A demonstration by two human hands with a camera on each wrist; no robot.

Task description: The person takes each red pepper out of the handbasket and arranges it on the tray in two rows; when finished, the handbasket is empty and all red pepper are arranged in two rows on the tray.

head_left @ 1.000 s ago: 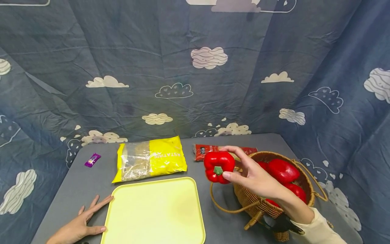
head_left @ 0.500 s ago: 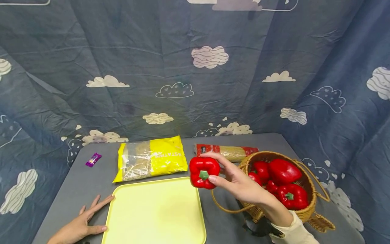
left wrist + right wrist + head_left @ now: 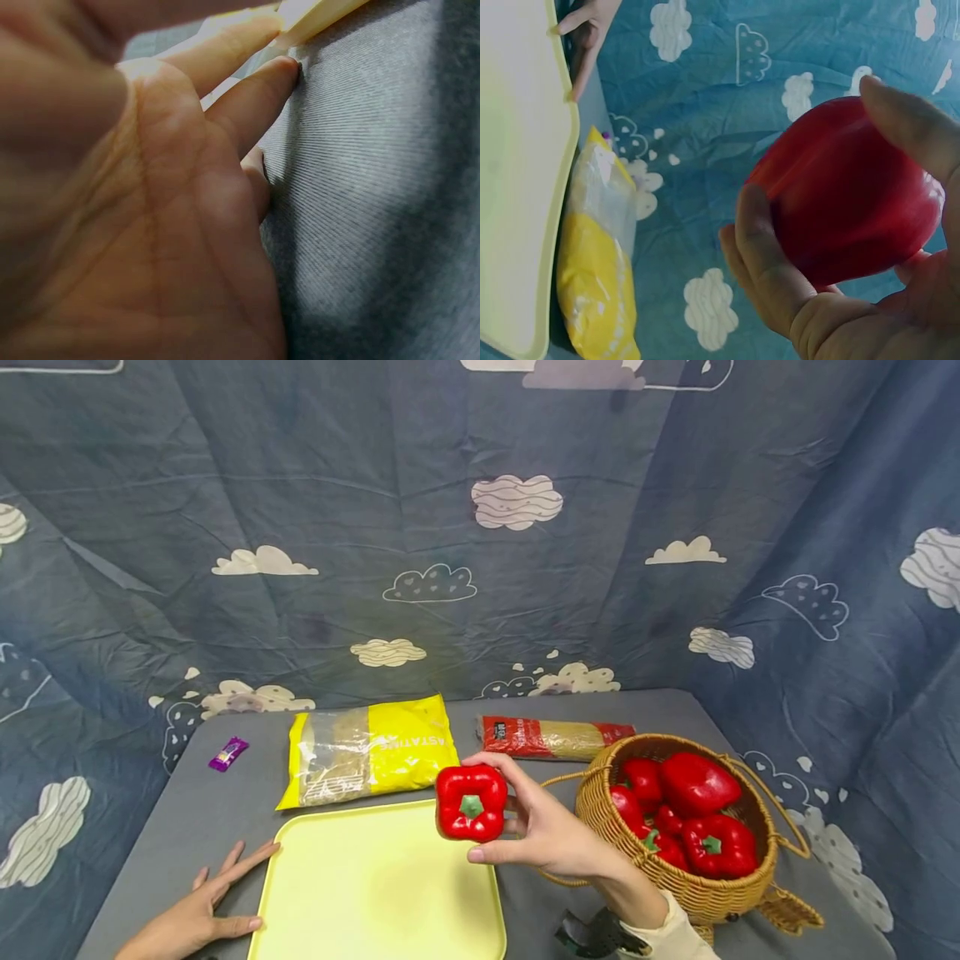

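A red bell pepper (image 3: 471, 803) with a green stem is gripped by my right hand (image 3: 543, 827), over the right part of a pale yellow tray (image 3: 360, 860). In the right wrist view, fingers and thumb curl around the bell pepper (image 3: 847, 195) from both sides. My left hand (image 3: 198, 902) lies at the tray's left edge, fingers spread, with index fingertip and thumb tip right at the rim. The left wrist view shows the palm and fingers of that left hand (image 3: 187, 210) above the grey tabletop, with the tray's edge (image 3: 322, 19) beyond.
A wicker basket (image 3: 600, 802) of several red peppers (image 3: 701, 785) stands on the right, one handle hanging toward the tray. Behind the tray lies a yellow pasta bag (image 3: 412, 743). A red noodle packet (image 3: 555, 737) is at the back right, a small purple wrapped candy (image 3: 228, 753) at the left.
My right hand has carried the bell pepper leftward and down, away from the basket and over the tray. The basket's contents are now more exposed. The left hand has stayed put.
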